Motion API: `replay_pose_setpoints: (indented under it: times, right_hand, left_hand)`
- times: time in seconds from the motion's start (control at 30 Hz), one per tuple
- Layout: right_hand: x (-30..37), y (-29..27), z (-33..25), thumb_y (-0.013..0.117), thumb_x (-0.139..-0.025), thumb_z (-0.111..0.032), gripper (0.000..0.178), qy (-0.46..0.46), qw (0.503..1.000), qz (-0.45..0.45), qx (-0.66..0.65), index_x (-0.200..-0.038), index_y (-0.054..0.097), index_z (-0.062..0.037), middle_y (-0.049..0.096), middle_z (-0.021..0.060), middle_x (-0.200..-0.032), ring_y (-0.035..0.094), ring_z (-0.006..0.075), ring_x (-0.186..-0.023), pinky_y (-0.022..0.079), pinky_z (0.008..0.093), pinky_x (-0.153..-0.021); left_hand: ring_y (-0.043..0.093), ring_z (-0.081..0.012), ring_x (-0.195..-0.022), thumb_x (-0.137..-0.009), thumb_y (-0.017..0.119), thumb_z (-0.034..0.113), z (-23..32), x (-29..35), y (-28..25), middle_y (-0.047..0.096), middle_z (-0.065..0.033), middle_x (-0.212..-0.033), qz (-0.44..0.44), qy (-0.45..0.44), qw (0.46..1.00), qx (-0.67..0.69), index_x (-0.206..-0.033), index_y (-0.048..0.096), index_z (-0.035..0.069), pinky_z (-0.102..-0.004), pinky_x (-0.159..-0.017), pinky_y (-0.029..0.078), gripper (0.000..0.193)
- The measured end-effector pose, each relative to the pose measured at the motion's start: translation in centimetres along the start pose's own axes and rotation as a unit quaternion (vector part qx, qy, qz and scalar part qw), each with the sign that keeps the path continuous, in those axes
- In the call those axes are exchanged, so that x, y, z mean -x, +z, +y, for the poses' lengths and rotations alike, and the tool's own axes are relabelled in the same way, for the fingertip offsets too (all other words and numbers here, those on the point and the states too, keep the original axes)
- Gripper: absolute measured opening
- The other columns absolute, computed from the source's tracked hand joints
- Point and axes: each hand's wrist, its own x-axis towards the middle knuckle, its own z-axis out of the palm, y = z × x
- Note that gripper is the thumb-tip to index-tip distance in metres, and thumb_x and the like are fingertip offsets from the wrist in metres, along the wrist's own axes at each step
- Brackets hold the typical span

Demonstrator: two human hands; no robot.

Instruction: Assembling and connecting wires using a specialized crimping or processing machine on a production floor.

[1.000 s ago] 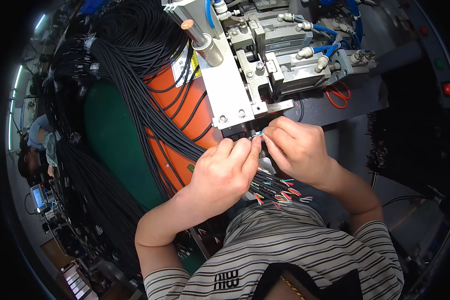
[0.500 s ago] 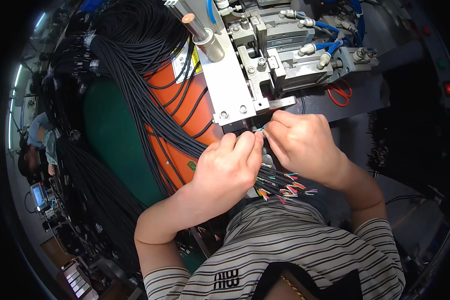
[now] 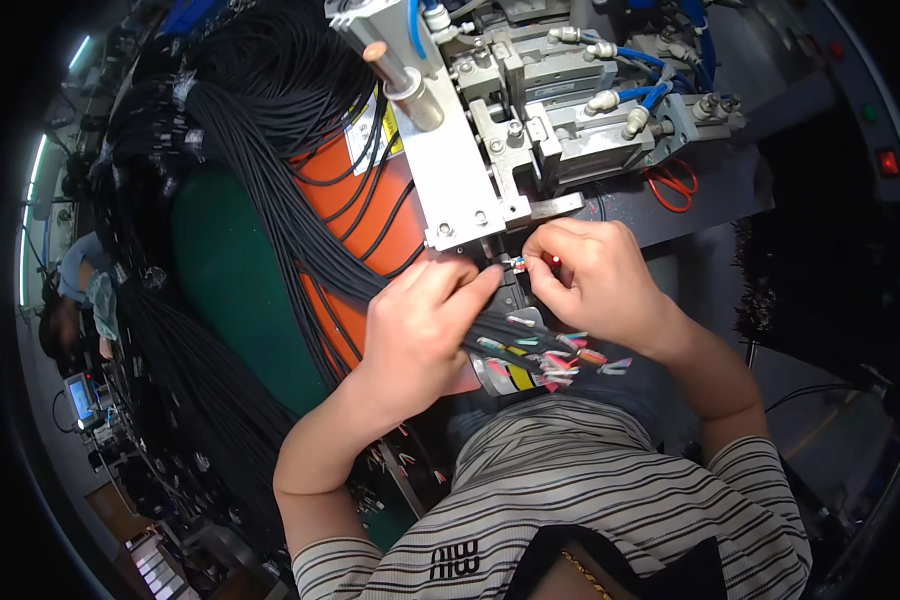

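A: Both hands have edged toward the grey metal press machine [image 3: 530,130] since the earlier frame; the right hand [image 3: 595,275] pinches a small wire end [image 3: 518,264] at its mouth.

B: The left hand [image 3: 420,330] clasps the black cable bundle [image 3: 300,200]. Loose coloured wire tips [image 3: 560,355] may snag; red-handled scissors [image 3: 675,185] lie nearby.

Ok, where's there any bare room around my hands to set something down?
The green mat shows a bare strip between the orange pad and the black cable bundles. The grey bench right of the red scissors looks bare too. It is crowded around both hands, left hand and right hand.
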Motion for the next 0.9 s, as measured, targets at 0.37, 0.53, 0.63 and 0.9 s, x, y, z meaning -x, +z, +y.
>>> replay_pose_setpoints:
  times: [0.37, 0.53, 0.63, 0.9]
  right_hand:
    - [1.8, -1.3, -1.9, 0.071, -0.082, 0.000, 0.024, 0.089, 0.951, -0.089, -0.283, -0.106, 0.069, -0.0008, 0.065, 0.0067, -0.085, 0.058, 0.0128, -0.060, 0.045, 0.0266, -0.054]
    - [2.0, 0.8, -2.1, 0.069, -0.085, 0.004, 0.031, 0.091, 0.910, -0.042, -0.403, -0.115, 0.064, 0.0012, 0.066, 0.0064, -0.095, 0.062, 0.0067, -0.076, 0.049, 0.0228, -0.062]
    - [2.0, 1.1, -1.8, 0.063, -0.092, 0.003, 0.017, 0.196, 0.813, -0.063, -0.545, -0.109, 0.065, 0.0047, 0.065, 0.0081, -0.103, 0.063, 0.0064, -0.076, 0.050, 0.0196, -0.062]
    - [1.3, 1.5, -2.0, 0.058, -0.096, 0.000, 0.018, 0.134, 0.839, -0.017, -0.527, -0.112, 0.063, 0.0083, 0.064, 0.0076, -0.100, 0.061, 0.0057, -0.066, 0.050, 0.0187, -0.059]
  left_hand:
    - [0.056, -0.0253, -0.062, -0.071, 0.077, 0.004, -0.7, 2.5, 0.0, 0.060, -0.0085, -0.074, 0.040, -0.048, 0.994, -0.084, -0.102, 0.066, 0.000, -0.0352, -0.062, 0.040, 0.033]
    - [0.063, -0.0273, -0.070, -0.074, 0.073, 0.003, -0.6, 2.1, -0.7, 0.065, -0.0107, -0.080, 0.041, -0.001, 0.997, 0.061, -0.103, 0.063, 0.001, -0.0362, -0.064, 0.044, 0.030]
    - [0.064, -0.0281, -0.072, -0.076, 0.072, 0.003, -0.7, 2.2, -0.4, 0.067, -0.0112, -0.085, 0.075, 0.018, 0.995, 0.060, -0.101, 0.063, 0.001, -0.0369, -0.065, 0.047, 0.027]
    - [0.063, -0.0241, -0.062, -0.074, 0.075, 0.004, 0.3, 1.4, 0.5, 0.066, -0.0080, -0.074, 0.113, -0.031, 0.992, 0.035, -0.100, 0.065, 0.001, -0.0328, -0.059, 0.044, 0.027]
